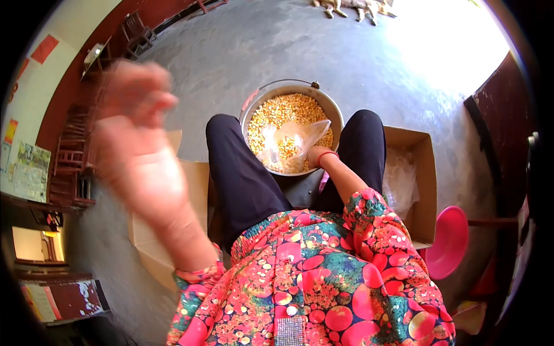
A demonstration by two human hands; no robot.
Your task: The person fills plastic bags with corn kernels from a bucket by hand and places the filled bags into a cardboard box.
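A metal bucket full of yellow corn kernels stands between my knees. On the kernels lies a clear plastic bag, with some kernels showing through it. My right hand, a red bracelet at its wrist, reaches inside the rim and is closed at the bag's lower right edge; its fingertips are hidden. Close to the camera on the left, my left hand is raised away from the bucket. Its palm shows, and the fingers are loosely curled, blurred, and hold nothing that I can see.
By my right leg sits a cardboard box with clear plastic bags inside. Beyond it stands a pink basin. Another cardboard box is at my left. Wooden chairs line the left wall, and a dog lies on the floor ahead.
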